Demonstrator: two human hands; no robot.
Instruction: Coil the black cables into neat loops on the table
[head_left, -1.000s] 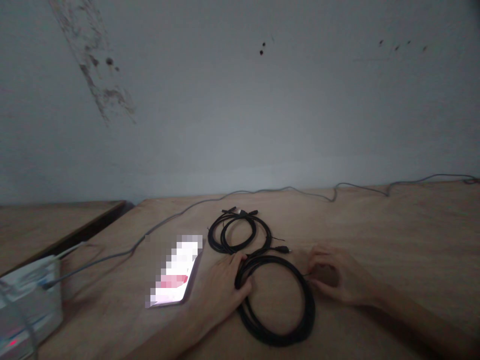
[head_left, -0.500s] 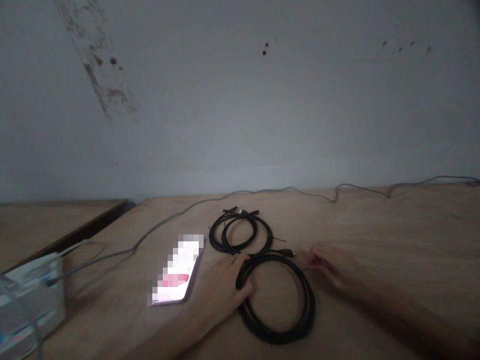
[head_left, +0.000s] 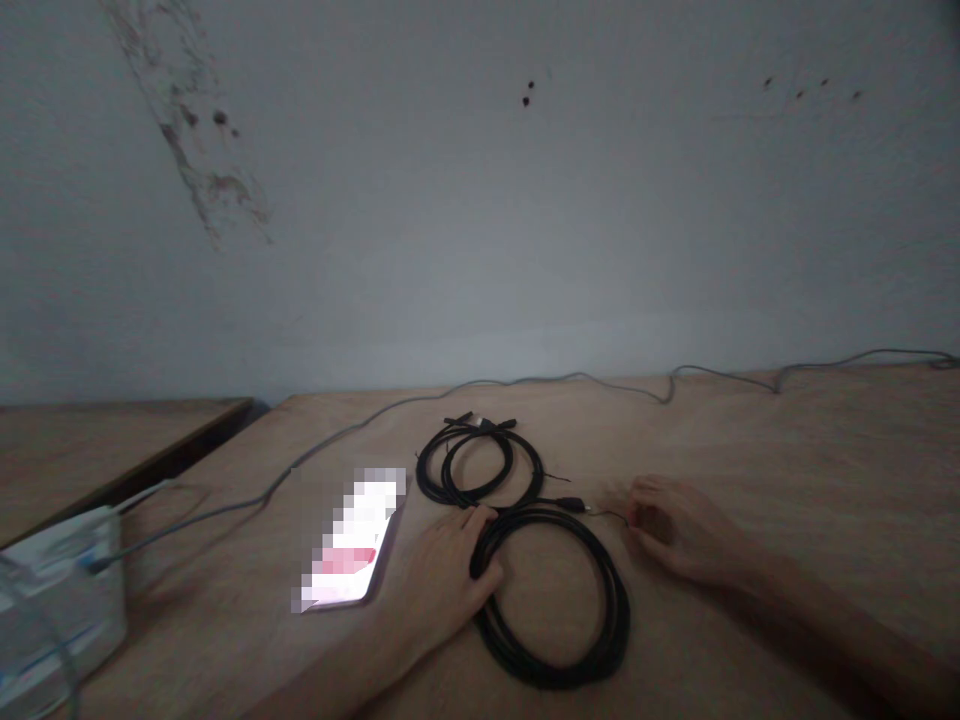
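A coiled black cable (head_left: pixel 616 620) lies on the wooden table, its plug (head_left: pixel 571 504) at the top of the coil. My left hand (head_left: pixel 454 565) grips the left side of this coil between thumb and fingers. To the right of the coil, my right hand (head_left: pixel 675 525) pinches a thin dark wire tie (head_left: pixel 615 515), whose free part points toward the plug. Behind the front coil lie more looped black cables (head_left: pixel 536 465), with their connectors at the top and a thin tie sticking out on the right.
A phone with a lit, pixelated screen (head_left: pixel 360 545) lies left of my left hand. At the far left stands a white power strip or box (head_left: pixel 82 600) with plugs. A long grey cord (head_left: pixel 330 440) runs along the table's back near the wall (head_left: pixel 480 200).
My right hand has shifted slightly right, away from the coil, and the thin tie now shows between its fingertips and the plug. My left hand keeps its hold on the coil.
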